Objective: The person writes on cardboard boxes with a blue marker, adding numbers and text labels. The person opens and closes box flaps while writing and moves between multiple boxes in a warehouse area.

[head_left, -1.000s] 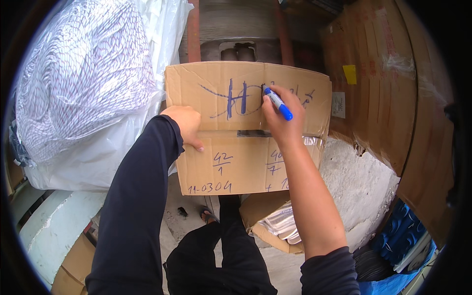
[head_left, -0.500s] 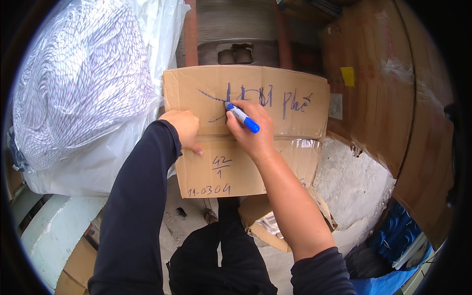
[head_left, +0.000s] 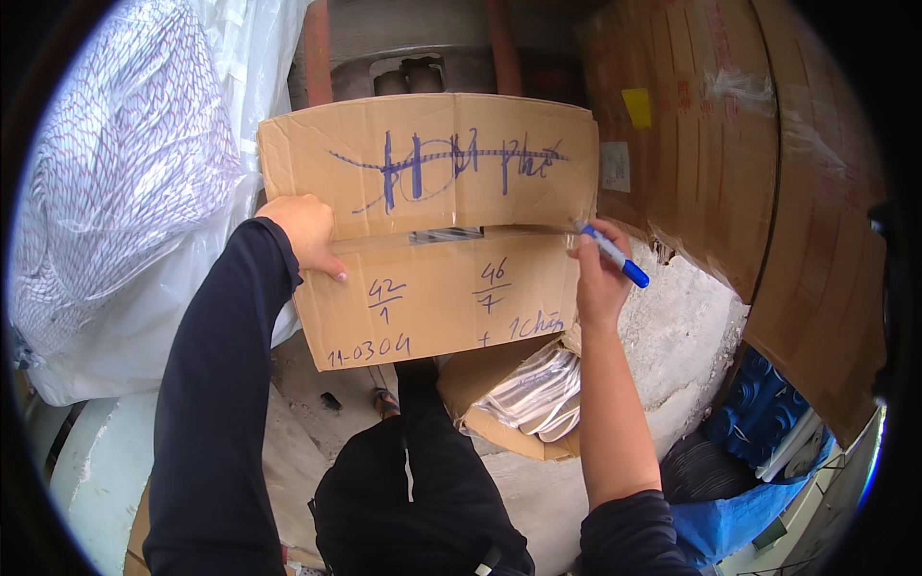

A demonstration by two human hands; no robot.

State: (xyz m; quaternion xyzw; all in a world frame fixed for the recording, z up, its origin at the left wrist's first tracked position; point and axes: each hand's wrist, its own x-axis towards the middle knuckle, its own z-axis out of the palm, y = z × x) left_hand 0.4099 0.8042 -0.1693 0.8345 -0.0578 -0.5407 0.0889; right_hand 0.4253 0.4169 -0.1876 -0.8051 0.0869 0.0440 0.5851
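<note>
the cardboard box fills the middle of the view, from about 10 o'clock to 3 o'clock, its top flaps closed and marked with blue handwriting that is struck through by a long stroke. a big white sack of patterned material stands at 9 o'clock, just beside the box, and stacked cartons lean at 2 o'clock. below the box, at 5 o'clock, an open carton of white bundled goods sits near the person's knee. the left hand rests on the box's left edge, fingers curled over the flap seam and pressing it down. the right hand sits at the box's right edge, fingers clenched around a blue marker whose tip points at the seam. the box seems propped only by the two hands and what is behind it, so if the left hand eases, it could tip toward the person. the uncapped marker, so close to the cardboard, could smear a stray line across the lower notes.
</note>
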